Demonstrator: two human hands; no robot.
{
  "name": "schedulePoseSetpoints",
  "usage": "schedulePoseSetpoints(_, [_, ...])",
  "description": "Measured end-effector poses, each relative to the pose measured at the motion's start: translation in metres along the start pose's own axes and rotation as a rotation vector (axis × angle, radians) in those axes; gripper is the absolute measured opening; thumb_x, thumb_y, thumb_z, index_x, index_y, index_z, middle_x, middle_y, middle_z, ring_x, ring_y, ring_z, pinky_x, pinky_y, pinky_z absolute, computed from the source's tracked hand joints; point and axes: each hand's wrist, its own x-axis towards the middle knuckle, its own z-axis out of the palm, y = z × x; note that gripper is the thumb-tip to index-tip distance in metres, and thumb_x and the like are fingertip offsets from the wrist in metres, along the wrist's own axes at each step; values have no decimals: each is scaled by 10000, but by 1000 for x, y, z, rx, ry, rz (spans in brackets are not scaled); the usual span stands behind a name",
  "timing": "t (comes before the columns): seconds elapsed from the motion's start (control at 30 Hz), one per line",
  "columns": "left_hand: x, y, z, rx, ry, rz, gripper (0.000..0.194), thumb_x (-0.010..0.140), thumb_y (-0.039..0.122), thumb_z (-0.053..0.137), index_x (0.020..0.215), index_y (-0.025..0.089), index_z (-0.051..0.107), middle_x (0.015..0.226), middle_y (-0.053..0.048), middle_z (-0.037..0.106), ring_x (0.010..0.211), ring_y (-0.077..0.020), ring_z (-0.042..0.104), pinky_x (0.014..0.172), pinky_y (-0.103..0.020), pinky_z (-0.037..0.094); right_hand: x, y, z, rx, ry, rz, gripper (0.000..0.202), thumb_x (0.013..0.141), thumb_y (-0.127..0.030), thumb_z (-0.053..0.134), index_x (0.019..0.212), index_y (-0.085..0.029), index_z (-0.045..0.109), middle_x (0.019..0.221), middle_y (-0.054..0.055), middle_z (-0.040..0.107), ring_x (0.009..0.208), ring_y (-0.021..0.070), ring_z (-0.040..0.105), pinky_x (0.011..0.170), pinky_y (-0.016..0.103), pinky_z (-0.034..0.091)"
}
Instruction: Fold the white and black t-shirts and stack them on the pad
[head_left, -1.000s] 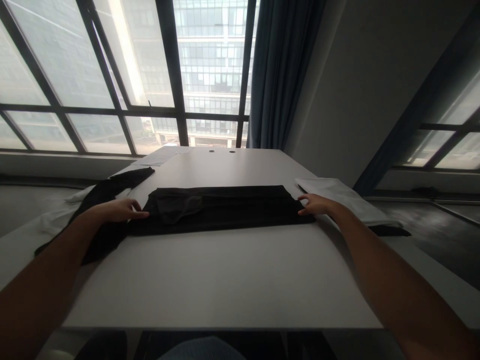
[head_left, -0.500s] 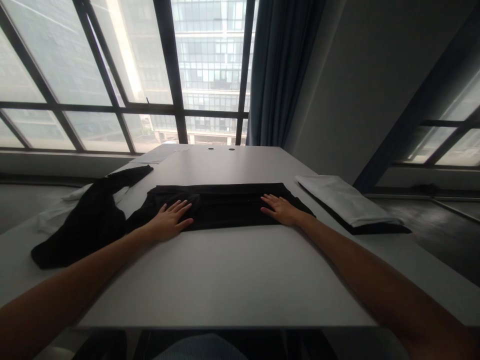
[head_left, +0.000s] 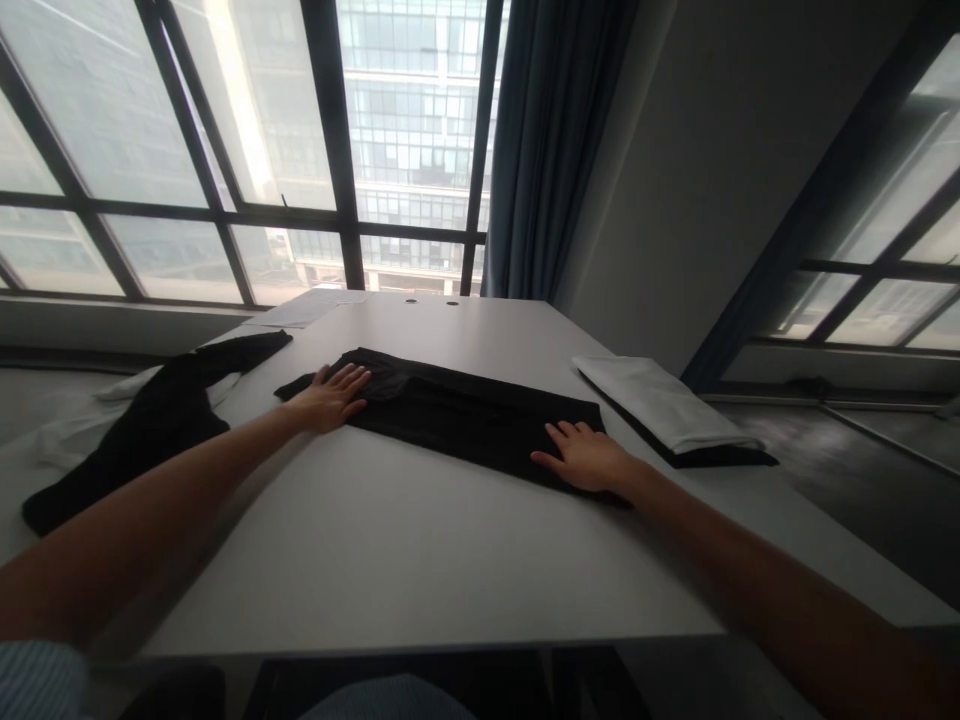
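Observation:
A black garment [head_left: 465, 415], folded into a long strip, lies aslant on the white table, its right end nearer to me. My left hand [head_left: 331, 396] rests flat on its left end, fingers spread. On its right end lies my right hand [head_left: 583, 456], palm down, with the fingers stretched out. Neither hand grips the cloth. What kind of garment it is I cannot tell.
Left on the white table [head_left: 420, 560] is a crumpled black garment [head_left: 161, 420] over white cloth [head_left: 75, 432]. Folded white cloth [head_left: 660, 400] on something black lies at the right. Papers [head_left: 307, 306] are at the far left, near windows and a blue curtain [head_left: 551, 150].
The folded black garment has turned from straight across to aslant. Its left end has gone away from me with my left hand, its right end nearer with my right. The view has shifted slightly.

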Motion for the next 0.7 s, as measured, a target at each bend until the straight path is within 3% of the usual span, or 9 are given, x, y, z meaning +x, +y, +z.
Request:
schedulePoseSetpoints(0.07, [12,-11,-11,98,62,-103,671,1002,406,344,1622,154,305,1688,-169,258,1575,-329,149,1223,-588,-44,-17,-21,-11,-9,16,-88,808,842,-837,467,1279,-206,716,1306,214,667,1184,433,630,960,550,519])
schedulePoseSetpoints(0.13, [19,-12,-24,149,83,-224,626,975,373,410,1551,129,435,1602,-236,405,1504,-396,301,1196,-638,66,-24,-37,-25,40,67,-162,629,882,-762,510,1109,-237,773,1137,163,728,1028,363,694,905,483,540])
schedulePoseSetpoints(0.2, [20,1,-32,118,35,-323,586,970,398,419,1465,104,532,1459,-279,543,1359,-442,479,1121,-652,249,-19,-43,-36,101,143,-207,491,945,-645,515,1055,-243,774,1070,127,743,986,322,703,899,454,539])
schedulePoseSetpoints(0.3, [14,35,-26,2,-77,-348,650,995,551,323,1433,140,573,1363,-260,621,1185,-438,618,986,-576,439,8,-36,-41,198,169,-321,415,969,-519,543,1206,-235,732,1238,112,718,1133,306,672,993,449,521])
schedulePoseSetpoints(0.37, [9,57,-11,-52,-120,-318,785,966,699,267,1506,185,514,1462,-254,556,1218,-473,599,954,-566,472,30,-28,-34,262,118,-428,487,956,-516,569,1344,-240,667,1443,100,617,1306,301,589,1106,455,464])
schedulePoseSetpoints(0.47, [8,70,12,-96,-132,-297,940,905,825,230,1609,217,365,1636,-248,332,1386,-582,397,985,-667,423,56,-19,-15,285,47,-508,577,954,-561,558,1445,-261,598,1592,70,470,1463,293,439,1217,466,347])
schedulePoseSetpoints(0.57, [24,58,22,-134,-124,-246,933,921,816,192,1641,229,281,1690,-200,222,1490,-557,227,1086,-688,319,69,-12,2,255,41,-469,618,991,-576,480,1504,-238,538,1615,86,430,1500,288,382,1249,476,289])
schedulePoseSetpoints(0.7, [73,40,19,-175,-127,-106,903,944,784,209,1644,217,267,1702,-165,202,1546,-457,170,1184,-580,239,76,-1,10,178,101,-333,605,1009,-565,451,1497,-219,541,1611,113,428,1489,300,398,1232,498,310])
